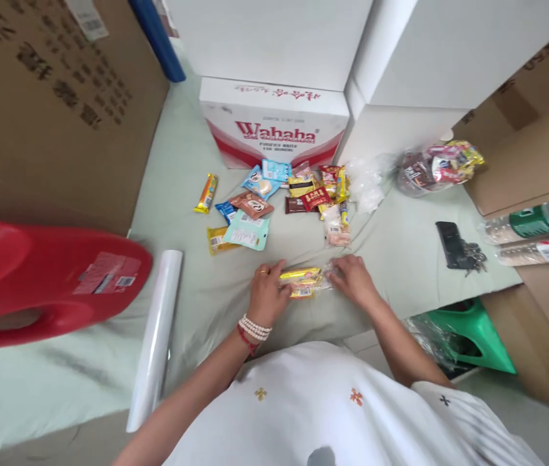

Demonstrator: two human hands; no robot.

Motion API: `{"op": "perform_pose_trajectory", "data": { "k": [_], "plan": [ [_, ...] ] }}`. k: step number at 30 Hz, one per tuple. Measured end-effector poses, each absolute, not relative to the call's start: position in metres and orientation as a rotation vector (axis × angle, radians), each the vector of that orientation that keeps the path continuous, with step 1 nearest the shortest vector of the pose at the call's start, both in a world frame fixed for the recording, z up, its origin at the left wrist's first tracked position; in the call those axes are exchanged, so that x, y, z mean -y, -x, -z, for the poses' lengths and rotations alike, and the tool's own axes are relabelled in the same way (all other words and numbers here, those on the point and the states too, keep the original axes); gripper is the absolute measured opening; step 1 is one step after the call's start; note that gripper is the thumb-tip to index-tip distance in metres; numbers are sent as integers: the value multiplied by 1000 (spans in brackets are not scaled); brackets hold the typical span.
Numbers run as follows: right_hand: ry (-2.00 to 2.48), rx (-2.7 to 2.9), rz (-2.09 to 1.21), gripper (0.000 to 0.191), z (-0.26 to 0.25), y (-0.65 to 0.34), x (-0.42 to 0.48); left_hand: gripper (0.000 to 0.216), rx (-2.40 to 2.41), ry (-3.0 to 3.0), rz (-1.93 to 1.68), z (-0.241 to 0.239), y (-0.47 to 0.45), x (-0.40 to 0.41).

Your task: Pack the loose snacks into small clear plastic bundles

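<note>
Close in front of my body, a few yellow wrapped snacks [306,275] lie together with clear plastic film [323,278] around their right end. My left hand [267,294] is closed on the left end of these packets, thumb and fingers pressing on them. The fingers of my right hand [352,277] pinch the plastic film at the other end. Just beyond lie a pale green packet [249,230], a brown packet [253,204], a blue and white packet [260,182] and a red packet [315,199], loosely piled.
A Wahaha carton [274,126] stands behind the snacks. To the left are a white roll [155,336] and a red plastic object [61,285]. Clear plastic bags [366,181], a black phone-like item [451,244] with keys, and plastic bottles [540,220] are on the right.
</note>
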State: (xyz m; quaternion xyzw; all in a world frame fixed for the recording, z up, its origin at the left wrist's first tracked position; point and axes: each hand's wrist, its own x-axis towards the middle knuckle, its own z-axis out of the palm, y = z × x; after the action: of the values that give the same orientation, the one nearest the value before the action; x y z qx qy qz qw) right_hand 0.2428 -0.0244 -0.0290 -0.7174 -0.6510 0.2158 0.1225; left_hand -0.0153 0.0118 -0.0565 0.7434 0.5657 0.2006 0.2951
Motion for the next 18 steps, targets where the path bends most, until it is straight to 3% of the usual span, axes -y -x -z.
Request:
{"op": "perform_pose_trajectory", "data": {
  "k": [2,4,8,12,18],
  "plan": [
    [2087,1886,-582,17,23,-226,19,41,-1494,-1999,-484,55,16,-14],
    [2063,1869,-528,17,13,-214,21,30,-1495,-2024,-454,49,17,-16],
    [1976,2064,-560,30,-3,-184,35,16,-1527,-1982,-362,32,12,-14],
    [1858,2210,-635,42,6,-153,38,19,-1623,-1743,-254,21,0,-12],
    [1461,2419,-683,75,11,-147,51,26,-1584,-1280,-533,21,-1,-11]
  ]
}}
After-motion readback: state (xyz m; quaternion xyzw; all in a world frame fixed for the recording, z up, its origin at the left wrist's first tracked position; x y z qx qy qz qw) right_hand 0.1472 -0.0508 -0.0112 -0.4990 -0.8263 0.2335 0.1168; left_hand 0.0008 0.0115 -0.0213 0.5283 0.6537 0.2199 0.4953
